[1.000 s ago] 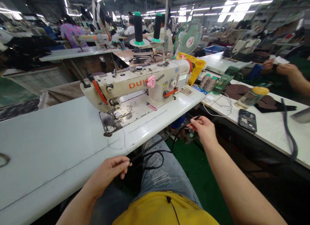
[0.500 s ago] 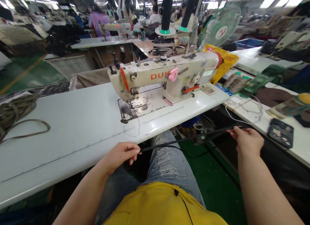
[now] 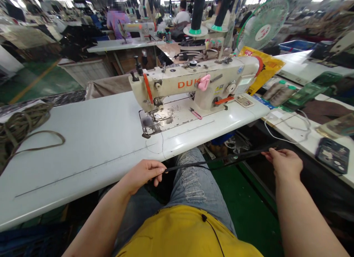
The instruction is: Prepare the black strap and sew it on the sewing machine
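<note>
A narrow black strip (image 3: 193, 164) stretches between my two hands above my lap, in front of the table edge. My left hand (image 3: 146, 172) pinches its left end between thumb and fingers. At the far right, my right hand (image 3: 286, 161) grips the other end, thumb against the fingers. A second dark length sags a little below the strip. Beyond my hands stands a sewing machine (image 3: 171, 85) with loose thread trailing from its needle area to the table's front edge. Pink-handled thread snips (image 3: 196, 113) lie on the machine bed.
Olive-brown webbing (image 3: 26, 124) is heaped on the left of the white sewing table (image 3: 91, 139). On the right-hand table lie a phone (image 3: 332, 155), a white cable (image 3: 304, 122) and thread spools (image 3: 282, 96). A green fan (image 3: 262, 31) stands behind; people sit at machines farther back.
The view has shifted, so the machine and tables appear farther right. Both hands keep their hold; the sagging dark length now hangs closer to the strip.
</note>
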A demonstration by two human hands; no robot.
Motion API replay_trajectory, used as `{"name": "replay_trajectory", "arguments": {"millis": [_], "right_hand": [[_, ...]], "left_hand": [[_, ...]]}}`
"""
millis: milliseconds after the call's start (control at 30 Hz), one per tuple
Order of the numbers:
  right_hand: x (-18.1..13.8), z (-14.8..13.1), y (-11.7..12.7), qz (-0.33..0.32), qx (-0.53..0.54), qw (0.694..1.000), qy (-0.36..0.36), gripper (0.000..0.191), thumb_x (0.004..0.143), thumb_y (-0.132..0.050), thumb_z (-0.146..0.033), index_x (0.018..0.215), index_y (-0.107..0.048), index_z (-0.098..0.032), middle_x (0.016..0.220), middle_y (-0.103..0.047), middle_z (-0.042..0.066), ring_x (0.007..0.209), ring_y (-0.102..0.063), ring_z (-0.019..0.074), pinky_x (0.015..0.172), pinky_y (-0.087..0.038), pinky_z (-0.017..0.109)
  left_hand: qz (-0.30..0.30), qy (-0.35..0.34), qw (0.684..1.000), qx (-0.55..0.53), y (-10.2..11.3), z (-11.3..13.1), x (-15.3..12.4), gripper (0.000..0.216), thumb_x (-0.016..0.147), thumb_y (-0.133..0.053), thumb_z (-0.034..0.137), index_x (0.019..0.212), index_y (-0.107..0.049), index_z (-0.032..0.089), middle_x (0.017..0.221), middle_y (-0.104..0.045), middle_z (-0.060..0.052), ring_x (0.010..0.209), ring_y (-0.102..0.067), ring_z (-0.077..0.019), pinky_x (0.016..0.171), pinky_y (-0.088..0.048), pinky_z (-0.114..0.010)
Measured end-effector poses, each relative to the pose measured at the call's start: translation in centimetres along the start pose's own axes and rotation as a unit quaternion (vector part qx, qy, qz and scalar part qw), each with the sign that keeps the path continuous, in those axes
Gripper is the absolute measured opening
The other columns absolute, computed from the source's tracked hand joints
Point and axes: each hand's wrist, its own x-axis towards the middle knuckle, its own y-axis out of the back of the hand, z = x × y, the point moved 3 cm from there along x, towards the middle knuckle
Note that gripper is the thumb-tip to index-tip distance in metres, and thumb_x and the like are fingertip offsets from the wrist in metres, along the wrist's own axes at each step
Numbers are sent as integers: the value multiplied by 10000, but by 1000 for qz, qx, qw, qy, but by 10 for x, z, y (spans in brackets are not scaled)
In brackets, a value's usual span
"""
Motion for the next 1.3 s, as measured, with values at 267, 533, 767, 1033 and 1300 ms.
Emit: {"name": "replay_trajectory", "arguments": {"millis": [267, 533, 767, 1033, 1300], "right_hand": [[-101, -16, -63, -279, -91, 946, 137, 194, 649, -808, -245, 830, -748, -216, 834, -753, 41, 834, -707, 242, 919, -572, 425], [-226, -43, -99, -643, -12, 725, 246, 315, 948, -612, -492, 1023, -746, -218, 925, -730, 41, 838, -664, 191, 715, -536, 279], [-190, -48, -112, -589, -35, 746, 309, 370, 888, -670, -540, 782, -706, -187, 769, -605, 10, 766, -568, 174, 741, -455, 298], [-170, -47, -117, -579, -48, 748, 321, 386, 836, -729, -566, 801, -737, -182, 755, -550, -8, 695, -516, 148, 661, -405, 284], [-176, -49, -123, -566, -39, 753, 332, 323, 834, -768, -495, 785, -717, -179, 751, -565, -6, 696, -521, 146, 665, -419, 285]], "left_hand": [[-52, -12, 998, -20, -40, 8, 10, 434, 805, -747, 432, 1119, -729, 133, 960, -792, -109, 842, -763, -250, 717, -480, -306], [-108, -31, 992, -61, -66, 2, 16, 412, 807, -776, 351, 1138, -713, 114, 1007, -806, -127, 897, -783, -271, 936, -530, -407], [-147, 1, 988, -50, -78, -12, 11, 360, 822, -774, 406, 1045, -729, 127, 978, -799, -131, 905, -784, -284, 861, -544, -366], [-144, 0, 988, -54, -92, -16, 16, 345, 776, -806, 359, 1014, -699, 133, 993, -770, -124, 843, -791, -275, 796, -548, -340], [-142, -2, 987, -73, -95, -13, 19, 456, 774, -827, 403, 1138, -716, 153, 889, -754, -72, 794, -775, -268, 819, -541, -372]]}}
